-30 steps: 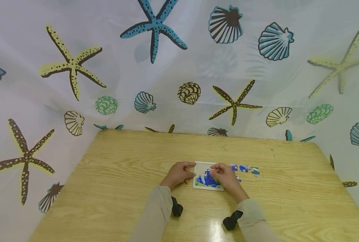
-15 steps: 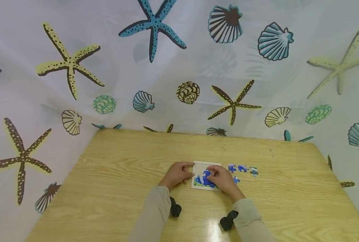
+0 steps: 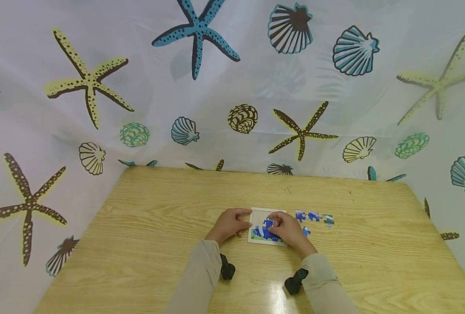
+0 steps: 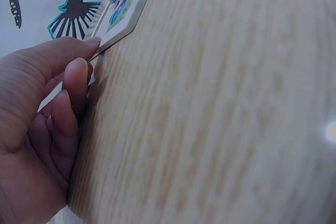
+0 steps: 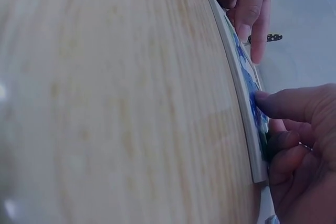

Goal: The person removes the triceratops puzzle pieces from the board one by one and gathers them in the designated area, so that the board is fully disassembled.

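Note:
A small white-framed puzzle board (image 3: 256,216) lies on the wooden table (image 3: 157,218), its lower part filled with blue and green pieces. My left hand (image 3: 232,223) grips the board's left edge with curled fingers, thumb along the far edge. In the left wrist view the left hand (image 4: 79,61) has its index tip against the board (image 4: 123,11). My right hand (image 3: 285,226) rests on the board's right half and pinches a blue puzzle piece (image 3: 269,223) down onto it. In the right wrist view the right hand (image 5: 273,119) has its thumb on the blue picture of the board (image 5: 239,93).
Several loose puzzle pieces (image 3: 313,216) lie in a row just right of the board, and one more piece (image 3: 306,231) sits close to my right hand. A curtain with starfish and shells (image 3: 201,87) hangs around the table's far and side edges.
My right hand has slid slightly left over the board, bringing the blue piece onto the assembled blue patch. My left hand has stayed on the board's left edge.

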`<state>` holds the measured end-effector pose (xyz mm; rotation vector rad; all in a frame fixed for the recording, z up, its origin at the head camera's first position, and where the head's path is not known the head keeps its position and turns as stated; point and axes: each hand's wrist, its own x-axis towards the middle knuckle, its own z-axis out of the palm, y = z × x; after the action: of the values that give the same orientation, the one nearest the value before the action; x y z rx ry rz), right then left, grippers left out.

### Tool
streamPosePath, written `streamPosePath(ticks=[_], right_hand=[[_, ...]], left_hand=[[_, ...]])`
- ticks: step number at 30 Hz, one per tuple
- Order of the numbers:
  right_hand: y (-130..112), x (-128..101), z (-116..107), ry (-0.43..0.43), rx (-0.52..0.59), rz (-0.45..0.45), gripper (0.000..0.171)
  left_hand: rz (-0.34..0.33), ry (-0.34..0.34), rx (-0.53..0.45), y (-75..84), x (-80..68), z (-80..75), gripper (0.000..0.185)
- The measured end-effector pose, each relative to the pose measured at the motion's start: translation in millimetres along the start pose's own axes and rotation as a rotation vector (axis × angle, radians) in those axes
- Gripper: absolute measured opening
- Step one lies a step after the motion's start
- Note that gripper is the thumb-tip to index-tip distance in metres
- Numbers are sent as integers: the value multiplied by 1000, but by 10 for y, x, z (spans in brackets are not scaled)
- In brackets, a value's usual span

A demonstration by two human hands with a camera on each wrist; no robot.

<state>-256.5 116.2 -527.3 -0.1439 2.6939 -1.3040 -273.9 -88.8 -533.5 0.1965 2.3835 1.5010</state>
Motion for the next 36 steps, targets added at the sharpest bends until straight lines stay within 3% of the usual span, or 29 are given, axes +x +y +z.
streamPosePath(ticks=[14, 23, 36], right_hand=[[-32, -29, 7, 15, 106, 41, 28], [-40, -32, 45, 117, 196, 92, 17], [-33, -45, 17, 157, 384, 145, 9]], left_hand=[[14, 6, 24, 12, -4, -13, 41], [8, 10, 12, 12, 9, -6, 42], [5, 4, -16, -36, 15, 8, 41]])
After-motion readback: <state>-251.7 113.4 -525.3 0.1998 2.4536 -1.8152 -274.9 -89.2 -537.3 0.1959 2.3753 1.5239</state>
